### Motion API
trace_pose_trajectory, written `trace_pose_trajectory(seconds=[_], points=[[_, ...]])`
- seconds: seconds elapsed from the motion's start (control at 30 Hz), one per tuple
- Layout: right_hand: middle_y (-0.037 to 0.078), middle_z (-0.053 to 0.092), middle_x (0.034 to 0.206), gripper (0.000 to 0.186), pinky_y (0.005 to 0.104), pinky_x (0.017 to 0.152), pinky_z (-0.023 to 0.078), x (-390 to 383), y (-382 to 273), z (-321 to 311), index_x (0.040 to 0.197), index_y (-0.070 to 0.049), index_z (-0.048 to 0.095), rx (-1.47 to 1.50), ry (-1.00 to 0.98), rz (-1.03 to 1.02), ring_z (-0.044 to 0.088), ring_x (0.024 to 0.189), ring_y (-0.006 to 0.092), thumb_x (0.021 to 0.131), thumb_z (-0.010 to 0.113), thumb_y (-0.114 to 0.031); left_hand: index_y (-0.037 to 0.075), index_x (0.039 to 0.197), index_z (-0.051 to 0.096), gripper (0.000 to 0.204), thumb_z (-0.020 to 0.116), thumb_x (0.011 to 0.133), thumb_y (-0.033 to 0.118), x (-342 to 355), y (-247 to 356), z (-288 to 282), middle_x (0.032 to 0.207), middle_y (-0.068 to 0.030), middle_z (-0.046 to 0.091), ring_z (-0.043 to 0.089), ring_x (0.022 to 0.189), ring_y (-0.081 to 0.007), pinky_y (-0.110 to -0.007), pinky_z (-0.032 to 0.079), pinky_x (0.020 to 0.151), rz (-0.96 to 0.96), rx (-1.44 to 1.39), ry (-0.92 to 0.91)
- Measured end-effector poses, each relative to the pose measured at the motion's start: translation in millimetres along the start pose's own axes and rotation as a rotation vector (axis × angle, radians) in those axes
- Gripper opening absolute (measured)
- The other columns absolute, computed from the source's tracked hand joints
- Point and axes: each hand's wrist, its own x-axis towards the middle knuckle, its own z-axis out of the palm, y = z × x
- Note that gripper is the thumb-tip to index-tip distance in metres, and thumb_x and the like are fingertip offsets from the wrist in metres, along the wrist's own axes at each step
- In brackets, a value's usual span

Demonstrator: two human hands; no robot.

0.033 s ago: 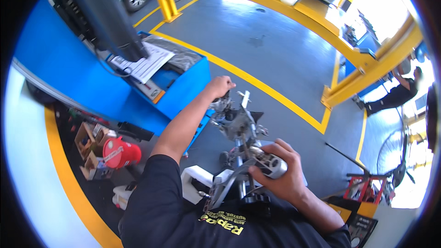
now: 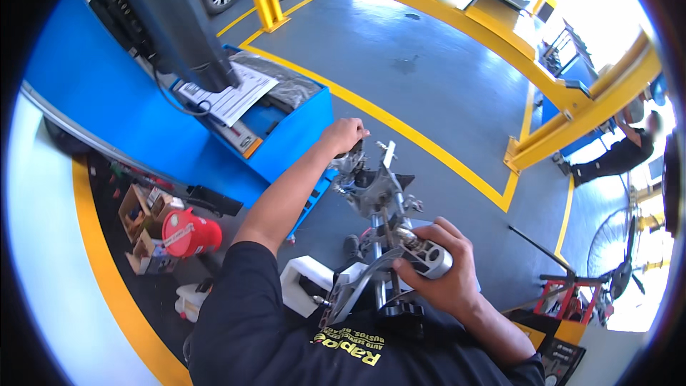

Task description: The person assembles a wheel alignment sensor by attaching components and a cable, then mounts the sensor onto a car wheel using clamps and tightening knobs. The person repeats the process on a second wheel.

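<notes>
A metal clamp frame [image 2: 379, 204] with two long parallel rods [image 2: 377, 239] and several bracket arms stretches away from my torso. It looks like a wheel alignment clamp. At its far left end, my left hand [image 2: 344, 135] is closed over a dark part, mostly hidden under the fingers. My right hand [image 2: 450, 264] wraps round a silver, rounded end piece [image 2: 433, 260] with holes on the clamp's near right side, thumb lying across its near side. Close to my shirt are a black knob [image 2: 400, 319] and a curved silver arm [image 2: 355, 292]. A white block-shaped housing [image 2: 301, 282] sits left of them.
A blue cabinet [image 2: 300, 139] with papers [image 2: 232, 96] stands left, beneath a dark monitor [image 2: 168, 21]. Below are a red bucket [image 2: 191, 234] and cardboard boxes [image 2: 139, 214]. A yellow lift [image 2: 572, 96] spans the far side. Another person [image 2: 632, 139] is at far right.
The whole view has shifted slightly, with the surroundings a little further right and down. Both hands keep the same hold on the clamp.
</notes>
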Motion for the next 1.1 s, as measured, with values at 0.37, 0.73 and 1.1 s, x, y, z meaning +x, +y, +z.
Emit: trace_pose_trajectory(seconds=[0.37, 0.73, 1.1], points=[[0.011, 0.064, 0.09, 0.036, 0.0383, 0.072, 0.053, 24.6, 8.7, -2.1, 0.103, 0.0, 0.071, -0.033, 0.015, 0.031, 0.068, 0.081, 0.0263, 0.076, 0.086, -0.018, 0.007, 0.107, 0.071, 0.032, 0.063, 0.101, 0.038, -47.3, -129.6, -117.3, 0.107, -0.0188, 0.073, 0.069, 0.103, -0.039, -0.051, 0.054, 0.088, -0.194, 0.3, 0.432], [0.01, 0.06, 0.086, 0.039, 0.0345, 0.072, 0.05, 41.3, 33.0, -29.1, 0.103, 0.001, 0.07, -0.005, 0.068, 0.009, 0.061, 0.077, 0.0225, 0.076, 0.087, -0.02, 0.004, 0.124, 0.067, 0.027, 0.06, 0.105, 0.022, -104.7, -43.4, -100.7, 0.115, -0.0145, 0.069, 0.067, 0.107, -0.0315, -0.04, 0.052, 0.092, 0.1, -0.198, 0.591], [0.005, 0.067, 0.097, 0.042, 0.0293, 0.084, 0.053, 53.3, 147.5, -135.1, 0.106, 0.002, 0.068, 0.291, 0.318, 0.316, 0.063, 0.091, 0.0106, 0.081, 0.087, -0.026, 0.001, 0.159, 0.035, 0.101, 0.087, 0.08, 0.037, -142.0, 155.7, 133.1, 0.157, -0.0197, 0.043, 0.041, 0.147, -0.0353, -0.048, 0.032, 0.121, 0.199, -0.767, -0.286]])
